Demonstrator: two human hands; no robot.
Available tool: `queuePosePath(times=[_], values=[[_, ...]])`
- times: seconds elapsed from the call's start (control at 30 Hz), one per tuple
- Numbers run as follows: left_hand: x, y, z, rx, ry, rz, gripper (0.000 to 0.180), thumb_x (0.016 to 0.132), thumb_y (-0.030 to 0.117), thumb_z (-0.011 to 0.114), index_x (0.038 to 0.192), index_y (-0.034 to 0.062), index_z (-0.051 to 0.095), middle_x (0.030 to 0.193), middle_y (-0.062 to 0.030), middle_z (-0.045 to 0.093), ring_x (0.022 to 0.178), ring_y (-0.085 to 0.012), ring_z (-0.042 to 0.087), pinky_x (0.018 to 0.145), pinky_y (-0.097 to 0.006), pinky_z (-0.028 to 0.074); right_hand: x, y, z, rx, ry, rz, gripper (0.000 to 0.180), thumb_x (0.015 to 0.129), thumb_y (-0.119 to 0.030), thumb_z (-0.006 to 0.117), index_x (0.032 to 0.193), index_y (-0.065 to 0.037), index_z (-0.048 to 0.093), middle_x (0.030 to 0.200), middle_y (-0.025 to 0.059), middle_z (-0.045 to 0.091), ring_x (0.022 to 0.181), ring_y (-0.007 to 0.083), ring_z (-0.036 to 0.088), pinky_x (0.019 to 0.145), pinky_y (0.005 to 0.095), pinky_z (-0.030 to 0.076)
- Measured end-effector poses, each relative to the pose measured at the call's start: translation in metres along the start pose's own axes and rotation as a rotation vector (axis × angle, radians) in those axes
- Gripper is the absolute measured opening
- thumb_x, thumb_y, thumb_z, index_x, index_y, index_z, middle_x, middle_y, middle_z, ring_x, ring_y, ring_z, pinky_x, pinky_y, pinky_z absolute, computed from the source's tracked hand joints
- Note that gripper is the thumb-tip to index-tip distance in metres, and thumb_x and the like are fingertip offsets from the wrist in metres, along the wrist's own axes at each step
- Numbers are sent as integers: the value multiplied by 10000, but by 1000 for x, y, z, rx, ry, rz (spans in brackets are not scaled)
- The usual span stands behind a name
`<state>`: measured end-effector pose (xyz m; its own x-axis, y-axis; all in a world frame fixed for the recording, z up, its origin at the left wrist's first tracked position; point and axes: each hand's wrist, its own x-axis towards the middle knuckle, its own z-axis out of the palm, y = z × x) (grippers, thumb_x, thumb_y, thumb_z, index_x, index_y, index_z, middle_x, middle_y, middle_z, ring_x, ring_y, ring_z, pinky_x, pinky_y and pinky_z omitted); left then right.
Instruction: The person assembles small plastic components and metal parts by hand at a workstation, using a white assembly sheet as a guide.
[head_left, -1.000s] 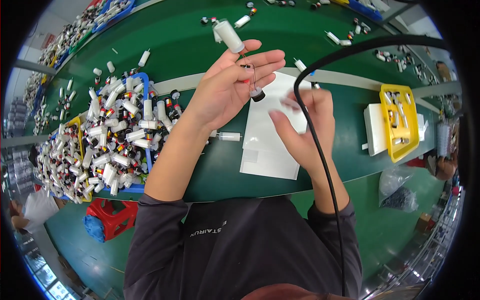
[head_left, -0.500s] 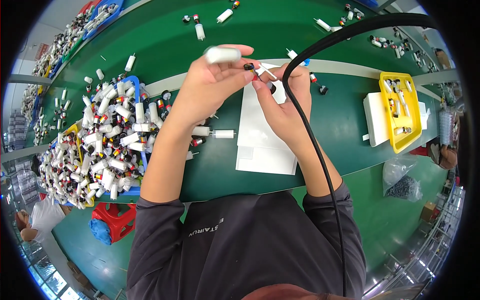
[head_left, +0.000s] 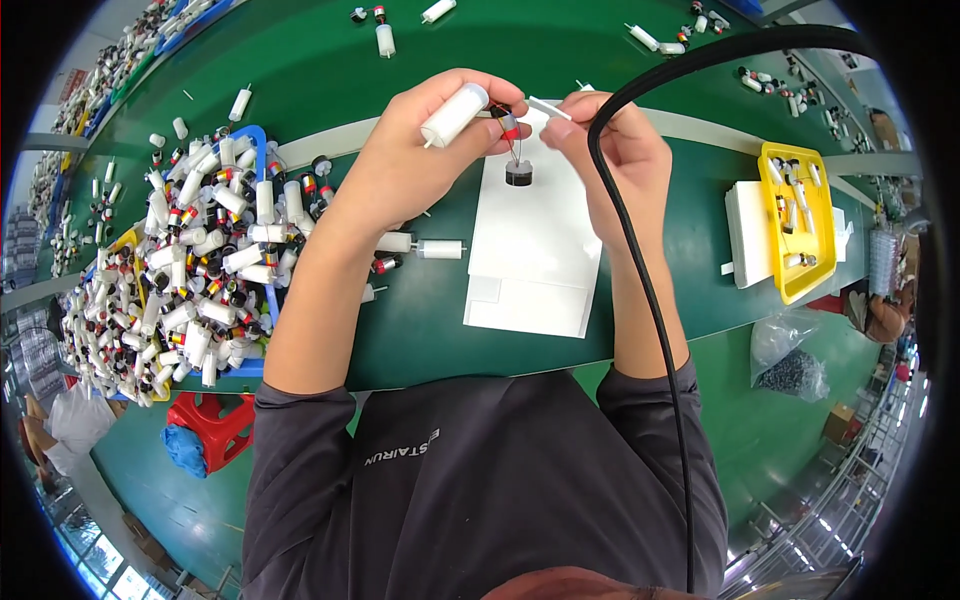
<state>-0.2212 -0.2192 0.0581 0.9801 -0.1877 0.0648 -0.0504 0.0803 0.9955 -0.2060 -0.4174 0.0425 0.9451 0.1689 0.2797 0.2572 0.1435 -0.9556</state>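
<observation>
My left hand (head_left: pixel 395 165) is closed on a wired assembly. Its white cylinder (head_left: pixel 456 114) lies across the fingers, and a small red-and-black part (head_left: pixel 509 126) sits at the fingertips. Below that, a round black cap (head_left: pixel 518 175) dangles on thin wires above white sheets (head_left: pixel 535 255). Between the thumb and fingers of my right hand (head_left: pixel 632 165) is a slim white stick (head_left: pixel 548 108), its left end close to my left fingertips. Whether the stick touches the assembly I cannot tell.
A blue crate (head_left: pixel 262 150) heaped with similar assemblies stands at left. At right are a yellow tray (head_left: pixel 830 225) with several parts and a white stack (head_left: pixel 748 240). A thick black cable (head_left: pixel 655 335) arches over my right arm. Loose assemblies (head_left: pixel 440 249) lie beside the sheets.
My right hand has drawn back to the right from my left hand, still with the white stick. The white cylinder has tilted, and the black cap now hangs in plain sight.
</observation>
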Motion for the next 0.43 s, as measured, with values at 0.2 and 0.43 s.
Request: queuePosePath(times=[0.2, 0.43], values=[[1, 0, 0, 54, -88, 14, 269, 955, -65, 540, 1211, -28, 615, 1132, -81, 644, 1035, -156, 659, 965, -328, 578, 13, -6, -11, 258, -219, 348, 100, 934, -11, 664, 1027, 25, 659, 912, 82, 711, 744, 107, 648, 681, 249, 527], [-2, -4, 2, 118, -79, 90, 269, 932, -40, 533, 1167, 21, 650, 1063, -69, 665, 1002, -144, 668, 910, -317, 576, 19, -1, -15, 330, -251, 527, 126, 951, -90, 669, 1018, 15, 691, 896, 91, 717, 696, 143, 643, 652, 253, 507]])
